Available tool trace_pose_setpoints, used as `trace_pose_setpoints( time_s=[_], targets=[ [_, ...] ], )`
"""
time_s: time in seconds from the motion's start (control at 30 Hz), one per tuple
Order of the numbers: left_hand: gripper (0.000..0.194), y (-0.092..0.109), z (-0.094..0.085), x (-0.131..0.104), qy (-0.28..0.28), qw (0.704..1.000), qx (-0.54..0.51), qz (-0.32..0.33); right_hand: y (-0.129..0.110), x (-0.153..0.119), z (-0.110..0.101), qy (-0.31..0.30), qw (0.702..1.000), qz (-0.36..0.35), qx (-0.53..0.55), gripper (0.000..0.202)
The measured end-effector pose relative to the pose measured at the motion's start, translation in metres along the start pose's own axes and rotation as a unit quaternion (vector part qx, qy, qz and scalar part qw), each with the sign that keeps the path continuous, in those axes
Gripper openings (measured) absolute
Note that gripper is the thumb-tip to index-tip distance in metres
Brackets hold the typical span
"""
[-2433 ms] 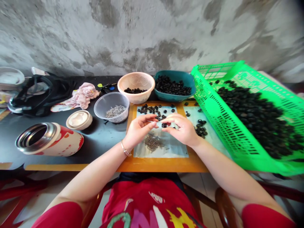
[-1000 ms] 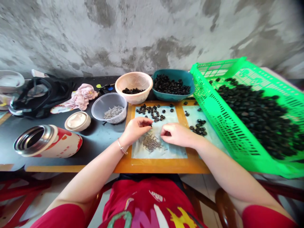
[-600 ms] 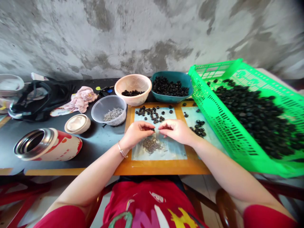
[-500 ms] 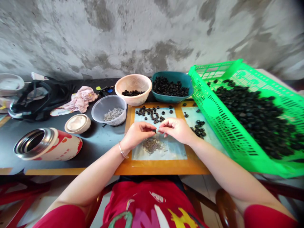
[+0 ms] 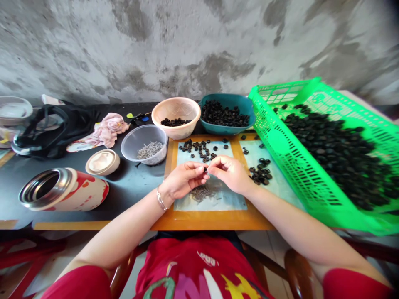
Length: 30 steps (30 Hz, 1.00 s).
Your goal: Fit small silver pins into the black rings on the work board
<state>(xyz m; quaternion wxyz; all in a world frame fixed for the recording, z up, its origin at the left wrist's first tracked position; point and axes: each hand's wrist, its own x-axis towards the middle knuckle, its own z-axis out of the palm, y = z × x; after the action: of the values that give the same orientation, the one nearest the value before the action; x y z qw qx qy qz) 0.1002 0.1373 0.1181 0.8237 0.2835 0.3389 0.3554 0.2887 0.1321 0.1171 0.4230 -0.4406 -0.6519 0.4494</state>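
Between the thumb and fingers of my left hand [image 5: 186, 179] is a small black round piece [image 5: 205, 169]. My right hand [image 5: 230, 173] meets it from the other side, thumb and forefinger pinched together; anything within that pinch is too small to make out. Below the hands lies a heap of thin metal pins [image 5: 202, 193] on a pale sheet [image 5: 227, 202]. Loose black ring-shaped pieces [image 5: 204, 150] are scattered just beyond my fingers. Further black discs [image 5: 261, 172] lie right of my right hand.
A green crate [image 5: 289, 178] full of black discs takes up the right side. Along the back stand a teal basin [image 5: 230, 129], a pink bowl [image 5: 179, 132] and a clear bowl [image 5: 129, 150] with pins. An uncapped flask [image 5: 90, 193], its cup [image 5: 107, 166] and a cloth [image 5: 110, 126] are at left.
My left hand has turned so its palm and curled fingers show more, with the black piece tipped up between the fingertips. My right hand stays pinched close beside it.
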Motion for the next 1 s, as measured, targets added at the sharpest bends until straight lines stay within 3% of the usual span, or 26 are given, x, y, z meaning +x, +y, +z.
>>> trace_pose_setpoints(
  time_s=[0.17,0.47,0.83,1.0],
  targets=[
    [0.029,-0.001,0.0016,0.0003,-0.008,1.0,0.003,-0.003,-0.0031,-0.0017,0.0011,0.032,0.998,-0.04,-0.045,0.016],
    [0.035,-0.0045,0.004,0.0002,0.041,0.995,0.05,0.072,-0.0083,-0.0059,0.0014,0.055,0.98,-0.152,-0.112,0.013],
    [0.038,-0.0077,0.0068,-0.0004,0.062,0.99,0.083,0.096,-0.0038,-0.0055,0.0047,0.032,0.998,-0.043,-0.014,0.017],
    [0.037,-0.0077,0.0092,-0.0018,0.078,0.984,0.096,0.127,-0.0036,-0.0025,0.0007,-0.018,0.999,-0.014,0.045,0.018]
  ],
)
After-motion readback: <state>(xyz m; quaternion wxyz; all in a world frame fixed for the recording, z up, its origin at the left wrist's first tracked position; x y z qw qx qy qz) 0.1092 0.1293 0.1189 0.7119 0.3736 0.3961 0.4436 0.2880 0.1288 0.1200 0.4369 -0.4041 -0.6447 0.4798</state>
